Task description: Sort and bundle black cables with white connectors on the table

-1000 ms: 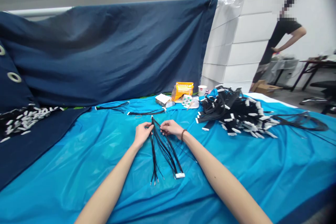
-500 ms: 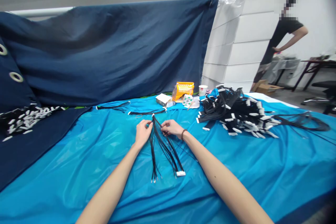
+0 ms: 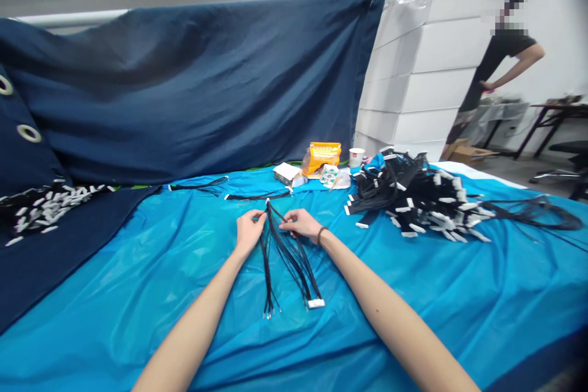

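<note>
The left hand (image 3: 248, 234) pinches the top of a bundle of black wires (image 3: 285, 257), with its fingers closed on it. The right hand (image 3: 301, 225) is just beside it and pinches some of the same wires near the top. A dark band (image 3: 320, 234) sits on the right wrist. The bundle lies in the middle of the worktop (image 3: 138, 294), which is covered with a shiny blue sheet. The wires fan out from the hands toward the near edge. One bunch ends in a small white plug (image 3: 316, 303). The other bunch ends in loose tips (image 3: 270, 312) just beside the plug.

Near the far edge lie a few thin black wires (image 3: 257, 196), a white box (image 3: 285, 173), an orange packet (image 3: 323, 156) and a paper cup (image 3: 355, 157). On the right side of the worktop is a big heap of black wires with white plugs (image 3: 413, 202). At the left edge, on a dark blue cloth (image 3: 193, 86), lies a pile of small white plugs (image 3: 41, 208). The cloth also hangs up behind the far edge. Past the far right corner stands a stack of white boxes (image 3: 422, 73), and a person in a black shirt (image 3: 496, 67) stands beside it.
</note>
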{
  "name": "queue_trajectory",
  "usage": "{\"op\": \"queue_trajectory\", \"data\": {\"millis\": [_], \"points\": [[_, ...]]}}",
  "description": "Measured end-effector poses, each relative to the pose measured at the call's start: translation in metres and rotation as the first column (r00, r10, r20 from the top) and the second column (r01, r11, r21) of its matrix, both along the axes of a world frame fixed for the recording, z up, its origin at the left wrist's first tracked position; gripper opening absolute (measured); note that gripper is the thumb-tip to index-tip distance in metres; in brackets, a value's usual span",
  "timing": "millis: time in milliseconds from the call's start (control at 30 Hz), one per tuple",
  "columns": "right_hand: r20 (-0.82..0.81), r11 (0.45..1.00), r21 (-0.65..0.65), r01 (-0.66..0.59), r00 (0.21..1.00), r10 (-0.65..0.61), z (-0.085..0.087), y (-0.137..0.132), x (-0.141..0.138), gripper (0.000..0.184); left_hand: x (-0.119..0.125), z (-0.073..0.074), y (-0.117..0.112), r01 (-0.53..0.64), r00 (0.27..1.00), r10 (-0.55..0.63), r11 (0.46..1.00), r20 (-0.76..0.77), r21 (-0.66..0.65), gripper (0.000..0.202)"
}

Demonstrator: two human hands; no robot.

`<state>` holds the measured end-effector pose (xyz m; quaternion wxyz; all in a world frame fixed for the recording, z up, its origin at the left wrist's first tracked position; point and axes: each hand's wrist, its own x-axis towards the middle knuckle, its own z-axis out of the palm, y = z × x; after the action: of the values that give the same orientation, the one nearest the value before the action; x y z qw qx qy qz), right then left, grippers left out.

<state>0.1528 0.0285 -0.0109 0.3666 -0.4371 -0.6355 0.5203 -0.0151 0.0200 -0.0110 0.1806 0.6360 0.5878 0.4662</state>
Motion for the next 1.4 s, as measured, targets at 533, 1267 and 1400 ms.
{"op": "queue_trajectory", "data": {"millis": [533, 1267, 1400], "points": [[0.07, 0.998, 0.061, 0.016, 0.997, -0.02, -0.005, 0.005, 0.002, 0.008, 0.0, -0.004, 0.002, 0.058, 0.95, -0.02, 0.992, 0.311, -0.113, 0.029], [0.055, 0.999, 0.034, 0.007, 0.998, -0.009, -0.009, 0.007, 0.001, 0.009, 0.004, -0.001, -0.007, 0.202, 0.954, -0.135, 0.949, 0.267, -0.241, 0.034], [0.013, 1.0, -0.019, 0.011, 1.0, -0.01, -0.007, 0.005, -0.001, 0.006, 0.007, 0.003, -0.008, 0.252, 0.93, -0.151, 0.926, 0.335, -0.281, 0.032]]}}
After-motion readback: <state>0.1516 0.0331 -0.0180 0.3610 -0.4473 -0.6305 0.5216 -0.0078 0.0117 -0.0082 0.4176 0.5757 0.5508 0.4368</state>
